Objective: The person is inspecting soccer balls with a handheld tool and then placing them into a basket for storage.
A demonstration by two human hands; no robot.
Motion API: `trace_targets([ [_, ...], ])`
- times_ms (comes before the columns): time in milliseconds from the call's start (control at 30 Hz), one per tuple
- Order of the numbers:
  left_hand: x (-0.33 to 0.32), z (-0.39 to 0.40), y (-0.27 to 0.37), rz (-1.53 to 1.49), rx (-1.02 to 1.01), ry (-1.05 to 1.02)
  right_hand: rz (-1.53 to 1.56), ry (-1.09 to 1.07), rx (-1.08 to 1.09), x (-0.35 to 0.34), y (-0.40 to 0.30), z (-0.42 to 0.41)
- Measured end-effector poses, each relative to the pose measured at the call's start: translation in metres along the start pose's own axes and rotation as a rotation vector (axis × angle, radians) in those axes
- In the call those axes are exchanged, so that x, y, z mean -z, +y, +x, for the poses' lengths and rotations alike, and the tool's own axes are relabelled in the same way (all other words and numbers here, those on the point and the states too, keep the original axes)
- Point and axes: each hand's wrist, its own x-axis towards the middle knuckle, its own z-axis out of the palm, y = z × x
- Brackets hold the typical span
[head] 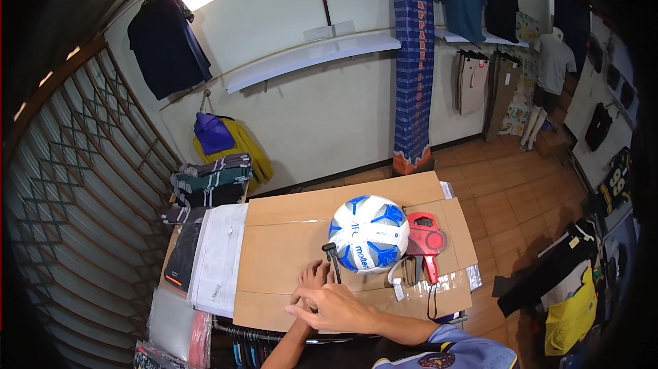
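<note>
A white, blue and grey Molten football (368,235) rests on a flattened cardboard sheet (288,245) before me. My left hand (313,275) lies low over the cardboard, fingers loosely bent, with no object seen in it. Across its wrist reaches my right hand (331,305), back upward, thumb and forefinger by the left wrist; its palm is hidden. Just beyond both hands is a black T-shaped handle on a thin shaft (333,256), perhaps a hand pump. Its lower end disappears behind my right hand. Right of the ball lies a red tape dispenser or label gun (427,241).
A white label strip (397,288) and a black strap (432,303) lie near the red tool. Folded clothes (213,176) and plastic-wrapped packages (180,325) are at left. A hanging rail (247,335) runs under the table's near edge. A patterned column (412,71) stands behind.
</note>
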Motion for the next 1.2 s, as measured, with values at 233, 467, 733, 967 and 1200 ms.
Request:
trace_targets([
  [233,0.006,0.004,0.013,0.014,0.027,0.017,0.131,-0.143,-0.238,-0.020,0.012,0.009],
  [467,0.007,-0.002,0.010,-0.039,-0.017,0.093,-0.021,-0.103,-0.219,-0.059,0.056,0.003],
  [733,0.008,-0.002,0.008,-0.028,-0.057,0.062,0.047,-0.152,-0.251,-0.040,0.042,0.010],
  [967,-0.003,0.000,0.002,-0.015,0.037,0.064,0.102,-0.313,-0.133,0.026,-0.040,0.019],
  [1200,0.004,0.000,0.012,-0.030,0.011,0.095,-0.243,0.007,-0.010,-0.049,0.036,0.014],
])
